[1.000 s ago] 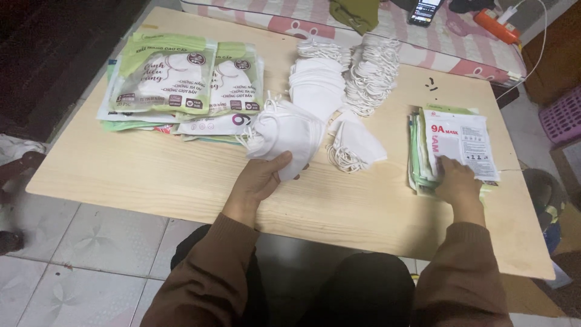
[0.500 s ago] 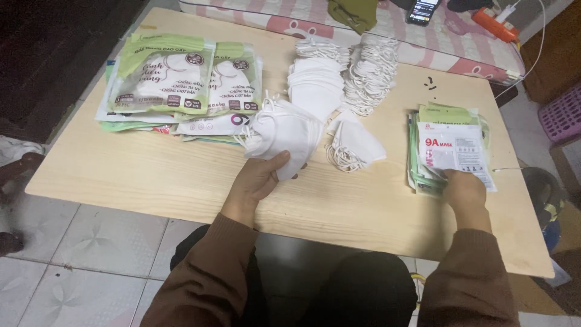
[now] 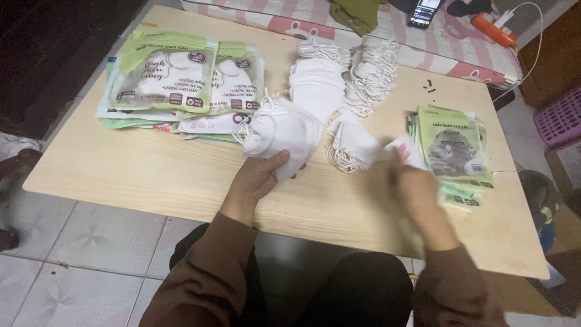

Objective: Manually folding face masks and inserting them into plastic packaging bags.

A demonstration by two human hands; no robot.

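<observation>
Head view: we are looking down at a pale wooden table. We are counting two hands. The left hand, at centre frame, is curling its fingers and thumb around the near edge of a bundle of white face masks, which is lying on the table at centre. The right hand, right of centre, is blurring; it is pinching one white packet just beside the stack of green mask packets at the right, though we cannot tell how firmly. At upper left two large green-and-white mask packs are lying on a spread of flat packets. At top centre we are seeing two white piles: folded masks and looped ear cords. One smaller mask clump is sitting between the hands.
</observation>
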